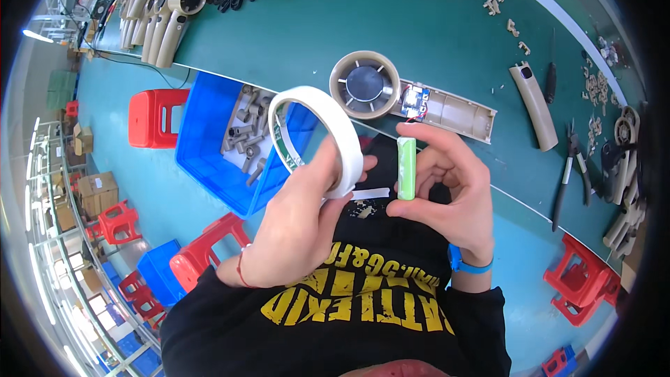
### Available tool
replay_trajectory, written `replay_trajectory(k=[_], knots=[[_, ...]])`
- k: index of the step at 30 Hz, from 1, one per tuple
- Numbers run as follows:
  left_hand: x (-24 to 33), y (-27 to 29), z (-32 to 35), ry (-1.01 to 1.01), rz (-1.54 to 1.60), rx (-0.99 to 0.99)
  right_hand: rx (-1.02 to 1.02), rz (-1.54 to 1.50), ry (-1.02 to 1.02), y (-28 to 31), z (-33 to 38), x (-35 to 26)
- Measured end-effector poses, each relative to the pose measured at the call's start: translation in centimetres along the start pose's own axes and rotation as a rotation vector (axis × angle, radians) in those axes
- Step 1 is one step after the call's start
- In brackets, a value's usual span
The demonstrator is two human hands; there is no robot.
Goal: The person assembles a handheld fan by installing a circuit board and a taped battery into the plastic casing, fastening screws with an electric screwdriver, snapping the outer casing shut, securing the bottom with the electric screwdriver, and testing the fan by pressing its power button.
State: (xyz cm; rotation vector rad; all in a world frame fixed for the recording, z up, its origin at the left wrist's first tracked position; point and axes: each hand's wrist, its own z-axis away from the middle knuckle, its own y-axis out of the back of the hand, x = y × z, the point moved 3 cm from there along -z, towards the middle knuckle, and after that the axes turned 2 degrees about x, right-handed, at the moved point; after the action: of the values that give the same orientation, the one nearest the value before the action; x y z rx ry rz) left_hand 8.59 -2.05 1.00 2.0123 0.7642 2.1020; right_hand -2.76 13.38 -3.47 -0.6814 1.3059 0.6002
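Note:
My left hand (296, 220) is closed around a roll of white tape (349, 143), with fingers passing through its ring. A short white tape strip (370, 194) sticks out from the roll toward my right hand (464, 192). That hand pinches a green battery (406, 178) upright between thumb and index finger; a white patch shows near its upper end. Just beyond both hands, an opened beige handheld fan (335, 91) lies on the green table (279, 35). Its handle shell (457, 115) is exposed, with a small circuit board (414, 101) next to the round head.
A blue bin (202, 132) of grey parts stands at the left below the table edge. Assembled fans (167, 24) are stacked at the far left. On the right lie a handle cover (534, 105), a screwdriver (551, 84), pliers (564, 185) and small beige pieces (597, 91).

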Motion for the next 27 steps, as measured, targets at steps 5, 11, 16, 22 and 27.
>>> replay_trajectory(k=[5,11,16,22,27], knots=[[-0.7,-0.1,1.6,0.031,-0.358,-0.235,-0.007,0.0,0.068,0.1,0.0,0.4],[-1.6,-0.7,1.2,-0.073,-0.393,-0.18,-0.084,0.166,0.172,0.4,-0.3,0.2],[-1.9,-1.6,0.6,0.009,-0.276,-0.193,-0.075,0.15,0.117,0.0,-0.3,0.5],[-2.0,-1.9,-0.1,-0.13,-0.433,-0.144,-0.04,0.198,0.129,-0.2,-0.3,0.4],[-2.1,-2.0,-0.3,-0.169,-0.455,-0.135,-0.027,0.236,0.145,-0.2,-0.6,0.1]])
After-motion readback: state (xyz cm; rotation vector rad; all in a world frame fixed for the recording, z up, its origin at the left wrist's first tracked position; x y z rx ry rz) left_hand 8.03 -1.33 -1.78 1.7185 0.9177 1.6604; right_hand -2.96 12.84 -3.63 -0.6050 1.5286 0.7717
